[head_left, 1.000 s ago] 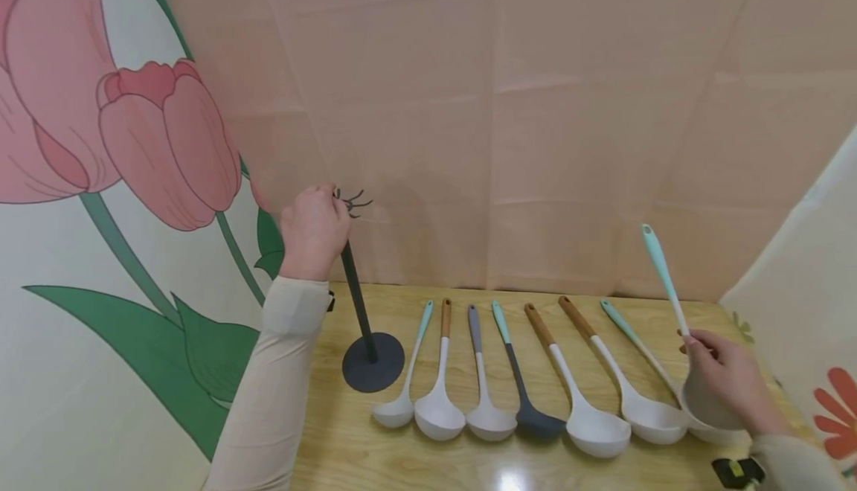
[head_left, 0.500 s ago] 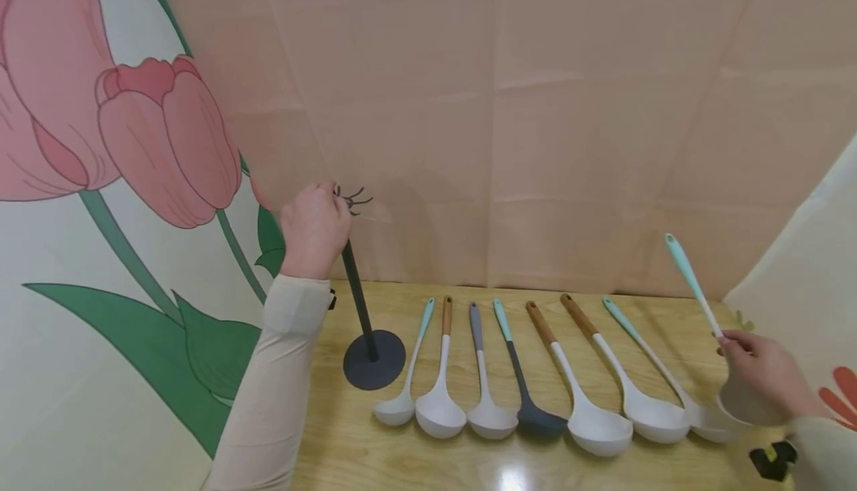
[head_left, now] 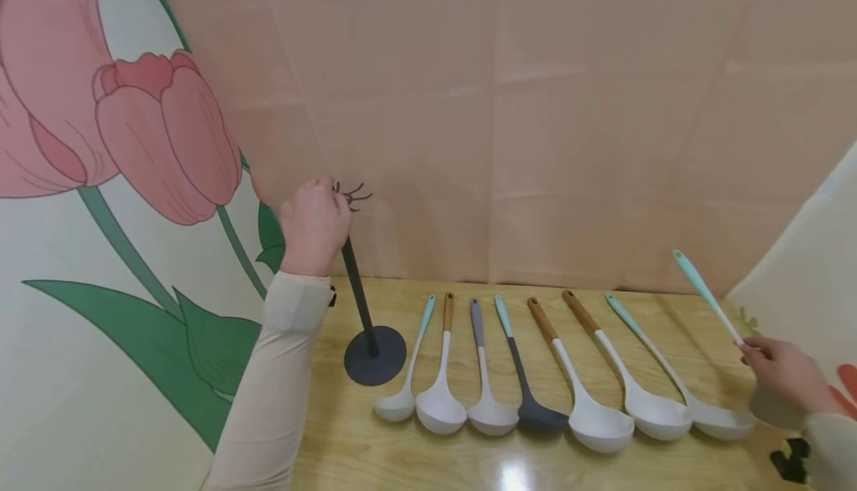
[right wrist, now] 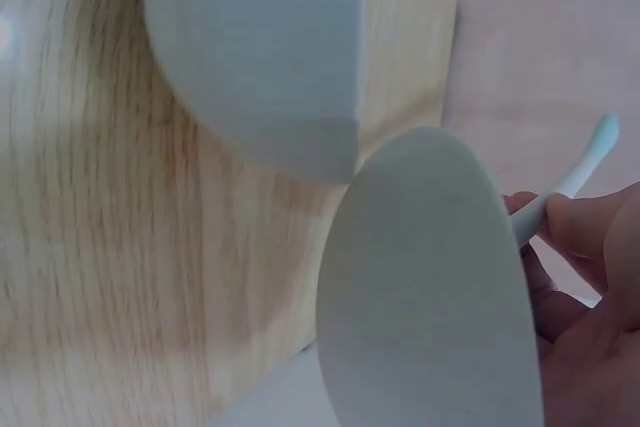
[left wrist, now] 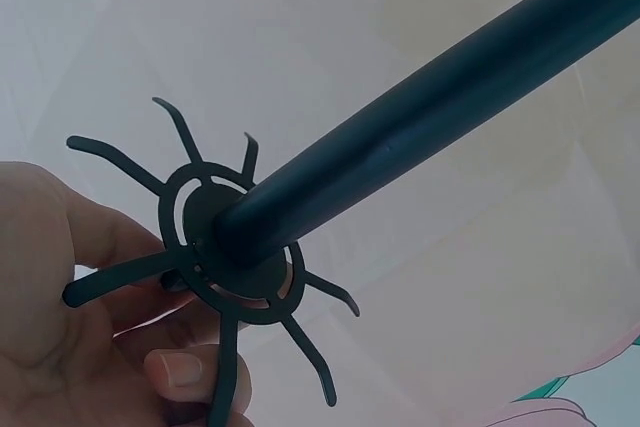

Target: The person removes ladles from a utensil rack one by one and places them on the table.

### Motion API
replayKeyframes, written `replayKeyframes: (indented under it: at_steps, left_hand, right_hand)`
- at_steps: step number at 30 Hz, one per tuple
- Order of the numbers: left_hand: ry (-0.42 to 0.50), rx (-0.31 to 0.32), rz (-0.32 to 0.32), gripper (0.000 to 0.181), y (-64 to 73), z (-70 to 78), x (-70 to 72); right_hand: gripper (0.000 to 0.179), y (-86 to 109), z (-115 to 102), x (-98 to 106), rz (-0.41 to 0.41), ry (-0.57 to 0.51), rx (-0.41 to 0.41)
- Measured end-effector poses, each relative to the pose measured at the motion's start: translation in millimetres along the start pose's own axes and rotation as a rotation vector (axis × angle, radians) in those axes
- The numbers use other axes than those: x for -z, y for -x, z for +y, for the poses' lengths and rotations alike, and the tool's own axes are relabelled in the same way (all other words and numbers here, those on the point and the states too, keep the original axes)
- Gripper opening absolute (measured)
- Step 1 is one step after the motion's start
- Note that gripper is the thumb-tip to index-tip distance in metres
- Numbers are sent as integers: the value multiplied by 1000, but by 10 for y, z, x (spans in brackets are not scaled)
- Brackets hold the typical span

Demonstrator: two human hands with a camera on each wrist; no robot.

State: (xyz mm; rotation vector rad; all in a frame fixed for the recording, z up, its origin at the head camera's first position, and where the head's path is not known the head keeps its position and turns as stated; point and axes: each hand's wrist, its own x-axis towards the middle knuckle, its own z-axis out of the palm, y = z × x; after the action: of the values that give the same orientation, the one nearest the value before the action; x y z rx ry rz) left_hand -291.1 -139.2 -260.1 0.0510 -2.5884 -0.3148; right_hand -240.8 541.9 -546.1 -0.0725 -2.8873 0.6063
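Note:
My left hand [head_left: 313,227] grips the hooked top of a black utensil stand [head_left: 358,290]. In the left wrist view, curled fingers [left wrist: 190,372] show behind the ring of hooks [left wrist: 232,242], around some of them. On the far right, my right hand [head_left: 786,376] pinches the white shaft of a ladle with a mint handle [head_left: 699,280], held tilted with the handle up. Its pale bowl [right wrist: 425,287] fills the middle of the right wrist view, close beside the bowl of the rightmost lying ladle [right wrist: 255,57]. No utensil hangs on the hooks that show.
A row of ladles lies on the wooden table [head_left: 415,461], handles toward the back: white ones with wooden handles [head_left: 599,431], a dark one [head_left: 538,418], a grey-handled one [head_left: 492,418] and mint-handled ones [head_left: 395,405]. A beige cloth [head_left: 569,141] hangs behind; a tulip-printed wall [head_left: 167,141] stands left.
The right hand has moved right with its ladle, whose handle now leans further left, and the bowl has come away from over the rightmost lying ladle. The left hand stays on the stand.

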Motion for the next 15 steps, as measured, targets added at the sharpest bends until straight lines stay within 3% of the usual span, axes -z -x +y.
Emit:
replayKeyframes:
  at_steps: [5,15]
  left_hand:
    - [0,1,8,39,11,1,11]
    - [-6,-8,18,38,21,9,5]
  right_hand:
    - [31,34,98,20,21,4,5]
    - [30,99,237,16,-38,37,-27]
